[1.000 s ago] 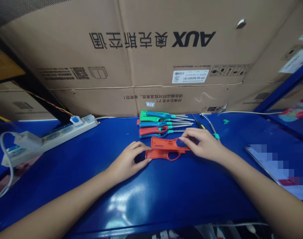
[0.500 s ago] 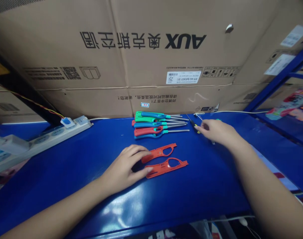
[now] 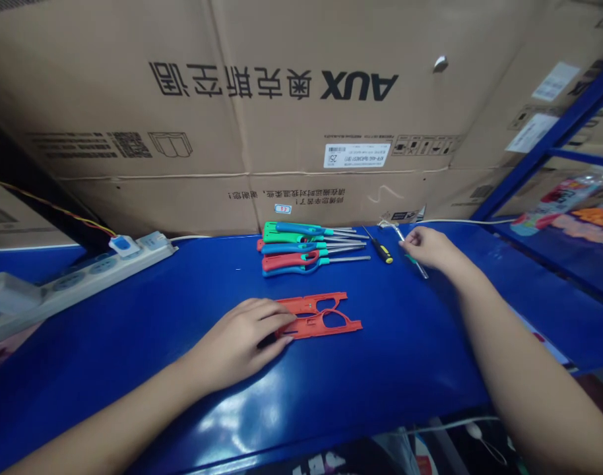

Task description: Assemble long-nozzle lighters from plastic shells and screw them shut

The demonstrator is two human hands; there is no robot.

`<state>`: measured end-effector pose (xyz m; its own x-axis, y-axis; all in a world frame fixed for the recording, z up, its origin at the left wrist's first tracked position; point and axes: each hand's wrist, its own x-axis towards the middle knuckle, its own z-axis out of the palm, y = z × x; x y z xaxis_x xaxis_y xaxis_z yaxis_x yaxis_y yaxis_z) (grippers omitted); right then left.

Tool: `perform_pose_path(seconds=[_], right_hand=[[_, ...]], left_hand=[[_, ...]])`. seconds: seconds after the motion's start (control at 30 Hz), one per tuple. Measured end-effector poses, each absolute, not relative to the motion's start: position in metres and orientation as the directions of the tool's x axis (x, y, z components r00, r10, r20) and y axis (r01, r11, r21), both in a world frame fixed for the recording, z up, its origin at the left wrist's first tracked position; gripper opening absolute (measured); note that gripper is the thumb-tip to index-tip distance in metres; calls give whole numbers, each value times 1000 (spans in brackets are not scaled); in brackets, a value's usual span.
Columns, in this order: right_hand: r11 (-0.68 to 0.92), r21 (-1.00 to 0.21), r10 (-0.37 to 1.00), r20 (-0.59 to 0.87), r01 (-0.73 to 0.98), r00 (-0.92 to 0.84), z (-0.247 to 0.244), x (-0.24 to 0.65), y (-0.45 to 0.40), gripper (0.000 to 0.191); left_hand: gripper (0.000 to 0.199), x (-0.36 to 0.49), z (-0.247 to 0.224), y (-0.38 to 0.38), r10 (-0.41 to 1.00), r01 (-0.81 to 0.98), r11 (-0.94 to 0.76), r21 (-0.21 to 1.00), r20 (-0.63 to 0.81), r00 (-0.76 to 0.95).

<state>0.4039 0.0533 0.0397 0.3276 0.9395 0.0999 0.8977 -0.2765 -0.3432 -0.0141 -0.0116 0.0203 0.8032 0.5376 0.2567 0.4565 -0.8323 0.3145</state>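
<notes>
Two flat red plastic shell halves, the front one (image 3: 321, 326) and the back one (image 3: 304, 305), have oval openings like those in the lighter handles. My left hand (image 3: 252, 330) curls over their left ends, closed with thumb and fingertips gripping the front half, which overlaps the back one. Farther right, my right hand (image 3: 425, 247) pinches a thin metal rod (image 3: 418, 267) with a pale upper end. A black-and-yellow screwdriver (image 3: 384, 254) lies just left of it. Several long-nosed gas lighters (image 3: 291, 264) in blue, green and red are piled behind the shells, metal tubes pointing right.
A white power strip (image 3: 84, 280) with plugs runs along the left side of the blue table (image 3: 380, 369). A large cardboard box (image 3: 282, 119) stands behind. On the right are a blue metal frame (image 3: 543, 152) and a bottle (image 3: 573, 191).
My right hand has left the screwdriver on the table and taken hold of the metal rod. My left hand has brought the two red halves together, so they now overlap.
</notes>
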Motion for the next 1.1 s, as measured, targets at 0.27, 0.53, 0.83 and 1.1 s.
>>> perform_pose_path(seconds=[0.27,0.53,0.83,1.1], right_hand=[[244,-796,970,208,554,-128,55,353,27,38],[301,-859,862,59,415,-503,56,303,-2,19],[316,-867,810,37,384,-585,38,284,-6,20],[260,-850,788,-86,457,-609,39,281,-5,27]], left_hand=[[25,-27,30,-4,578,543,-811,219,157,801],[21,-36,44,3,601,572,-790,220,98,793],[26,-24,24,-4,670,497,-740,454,428,607],[7,-16,18,-9,774,452,-631,631,476,417]])
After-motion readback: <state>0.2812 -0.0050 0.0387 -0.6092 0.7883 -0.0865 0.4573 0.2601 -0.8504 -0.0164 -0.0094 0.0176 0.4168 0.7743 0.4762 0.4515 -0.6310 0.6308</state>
